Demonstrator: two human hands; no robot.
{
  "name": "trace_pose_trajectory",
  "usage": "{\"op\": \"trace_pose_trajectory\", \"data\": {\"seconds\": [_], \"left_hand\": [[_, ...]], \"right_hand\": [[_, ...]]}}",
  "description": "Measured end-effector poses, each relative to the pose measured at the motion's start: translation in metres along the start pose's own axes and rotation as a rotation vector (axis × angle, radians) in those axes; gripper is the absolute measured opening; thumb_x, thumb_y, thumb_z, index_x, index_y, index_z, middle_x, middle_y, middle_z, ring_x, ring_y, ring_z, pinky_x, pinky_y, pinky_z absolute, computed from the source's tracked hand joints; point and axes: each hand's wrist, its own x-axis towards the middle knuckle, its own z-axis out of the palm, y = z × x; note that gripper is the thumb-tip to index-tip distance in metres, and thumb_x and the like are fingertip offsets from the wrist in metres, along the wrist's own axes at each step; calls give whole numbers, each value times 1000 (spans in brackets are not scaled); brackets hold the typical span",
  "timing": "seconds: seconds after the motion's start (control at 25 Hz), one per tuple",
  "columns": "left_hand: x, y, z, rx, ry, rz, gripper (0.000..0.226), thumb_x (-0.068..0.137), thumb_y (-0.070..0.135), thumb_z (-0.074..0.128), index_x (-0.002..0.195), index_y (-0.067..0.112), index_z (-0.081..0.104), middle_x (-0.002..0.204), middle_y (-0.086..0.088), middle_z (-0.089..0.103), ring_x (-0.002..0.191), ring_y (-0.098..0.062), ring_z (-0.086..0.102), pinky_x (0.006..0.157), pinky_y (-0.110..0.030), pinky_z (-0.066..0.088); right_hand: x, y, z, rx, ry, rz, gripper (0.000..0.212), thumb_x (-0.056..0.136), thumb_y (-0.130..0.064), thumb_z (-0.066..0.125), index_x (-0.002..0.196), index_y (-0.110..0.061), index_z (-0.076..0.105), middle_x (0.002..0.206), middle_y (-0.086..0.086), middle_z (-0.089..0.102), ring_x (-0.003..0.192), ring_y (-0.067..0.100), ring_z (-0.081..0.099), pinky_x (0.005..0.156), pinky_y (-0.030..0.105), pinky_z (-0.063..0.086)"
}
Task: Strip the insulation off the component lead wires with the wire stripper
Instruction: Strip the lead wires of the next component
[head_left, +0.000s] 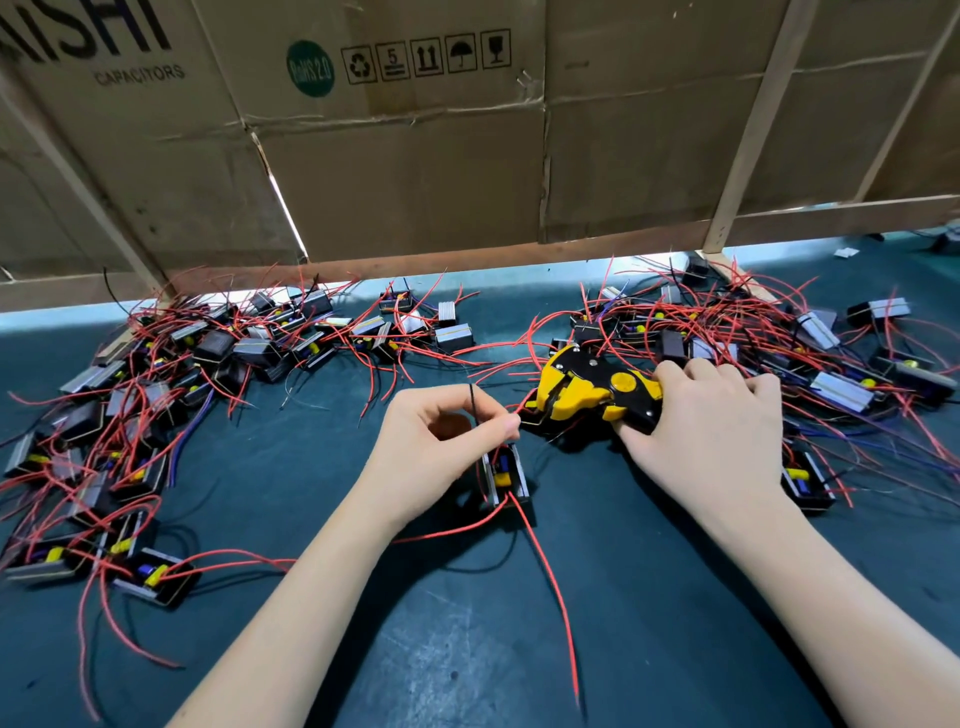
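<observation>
Pinching a thin black lead wire (474, 410) between thumb and forefinger, the left hand (441, 441) hovers just above a small black component (506, 475) that lies on the bench (467, 623) near the middle. The wire stands nearly upright out of the fingertips. Two long red leads (545, 566) trail from that component toward the near edge of the green mat.

Just to the right, the right hand (711, 431) is wrapped around the handles of the yellow-and-black wire stripper (592, 387), its fingers curled over the top. The tool's head points left, toward the left hand, and sits low over the bench close to the pinched wire, with its front end parted.

A heap of like components (156, 384) with tangled red wires is spread along the left side of the bench, and a second heap (753, 332) lies to the right, behind and beside the right hand. Flattened cardboard boxes (415, 156) stand as a wall along the far edge of the bench, braced by pale wooden slats (753, 119).
</observation>
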Motion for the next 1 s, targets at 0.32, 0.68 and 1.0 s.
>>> {"op": "trace_pose_trajectory", "data": {"seconds": [0.32,0.68,1.0], "left_hand": [[-2,-8,6,130,-40,-61,16,82,26,75,68,19,71,53,13,59,47,-9,40,48,-16,32],[-3,-6,10,163,-67,-80,18,81,30,75,70,18,70,61,-7,65,52,-14,44,54,-26,34],[-5,-6,10,213,-88,-33,17,83,18,76,67,15,68,54,10,57,46,-3,38,50,-11,30]], "right_hand": [[1,-1,-1,33,4,-3,44,71,-54,69,81,-12,59,81,10,63,81,32,59,75,39,28],[4,0,-8,55,-23,-18,37,72,-52,65,72,-17,53,76,5,62,78,30,62,75,40,30],[2,-1,-6,36,-20,-35,38,69,-50,70,75,-15,55,77,7,61,79,31,59,75,40,29]]}}
